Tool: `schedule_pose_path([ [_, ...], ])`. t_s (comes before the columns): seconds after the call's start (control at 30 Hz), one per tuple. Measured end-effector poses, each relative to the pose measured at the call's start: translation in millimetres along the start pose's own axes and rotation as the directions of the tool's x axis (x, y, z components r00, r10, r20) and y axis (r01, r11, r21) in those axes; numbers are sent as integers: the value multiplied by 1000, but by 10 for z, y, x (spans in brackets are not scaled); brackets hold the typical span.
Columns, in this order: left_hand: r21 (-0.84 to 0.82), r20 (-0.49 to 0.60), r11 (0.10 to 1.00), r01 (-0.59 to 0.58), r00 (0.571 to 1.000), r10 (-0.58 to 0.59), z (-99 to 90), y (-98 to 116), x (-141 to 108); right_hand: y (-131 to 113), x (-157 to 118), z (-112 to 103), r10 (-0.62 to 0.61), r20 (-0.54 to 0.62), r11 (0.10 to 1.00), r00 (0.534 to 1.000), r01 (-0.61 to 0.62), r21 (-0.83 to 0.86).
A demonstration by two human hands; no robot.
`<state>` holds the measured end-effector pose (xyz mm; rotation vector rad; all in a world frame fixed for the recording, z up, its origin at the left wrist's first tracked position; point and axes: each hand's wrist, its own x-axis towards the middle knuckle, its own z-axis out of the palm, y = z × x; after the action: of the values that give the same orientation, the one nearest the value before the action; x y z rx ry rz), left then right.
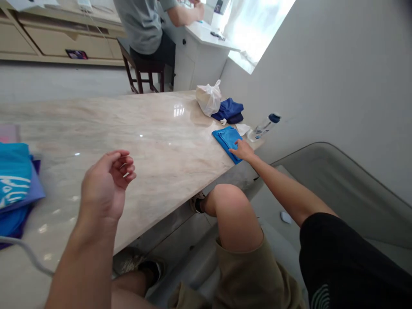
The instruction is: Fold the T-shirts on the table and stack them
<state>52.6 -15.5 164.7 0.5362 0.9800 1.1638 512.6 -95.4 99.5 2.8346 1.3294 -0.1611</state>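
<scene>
At the right end of the marble-look table (161,141), my right hand (242,150) reaches onto a folded blue cloth (227,136). Its thumb and forefinger are spread apart and touch the top of the cloth near the edge closest to me. The other fingers are partly hidden. My left hand (107,184) hovers over the table's front side, palm turned inward. Its fingers are loosely curled, a little apart, with nothing in them. At the far left lies a stack of folded fabric pieces, with a turquoise one bearing a white print (14,176) on top of purple and blue ones.
Beyond the blue cloth sit a knotted white plastic bag (208,98), a dark blue fabric bundle (229,109) and a clear bottle with a blue lid (264,128). A grey cable (28,253) crosses the lower left. Another person (144,25) sits on a stool behind the table.
</scene>
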Motion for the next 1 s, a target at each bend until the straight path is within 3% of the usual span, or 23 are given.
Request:
schedule_pose_path([
  [0.13,122,54,993,6,998,-12,225,-224,79,188,57,128,89,25,991,996,-91,99],
  [0.23,153,92,988,8,995,-22,282,-319,137,196,46,97,122,4,982,992,-122,146],
  [0.33,200,93,980,-16,996,-3,239,-336,165,20,23,-81,130,-114,973,985,-104,208],
  [0.43,253,68,966,-51,997,34,120,-269,118,-429,3,-338,87,-315,921,945,44,386],
  [0.53,279,50,957,-83,996,72,-44,-157,45,-1160,-36,-594,-1,-436,740,900,294,605],
  [0.63,289,-5,951,-110,993,117,-235,-37,-7,-2030,-182,-908,-81,-508,390,857,496,775],
  [0.7,286,-44,949,-130,988,148,-367,37,-35,-2543,-336,-1154,-56,-585,174,809,585,792],
  [0.77,278,-81,949,-147,981,176,-495,100,-53,-2925,-497,-1369,24,-641,17,767,641,768],
  [0.87,258,-143,951,-171,967,212,-666,171,-40,-3223,-725,-1485,94,-623,-98,777,630,771],
  [1.0,212,-233,957,-199,941,247,-814,221,35,-3211,-1048,-1174,-36,-491,-159,870,480,863],
])
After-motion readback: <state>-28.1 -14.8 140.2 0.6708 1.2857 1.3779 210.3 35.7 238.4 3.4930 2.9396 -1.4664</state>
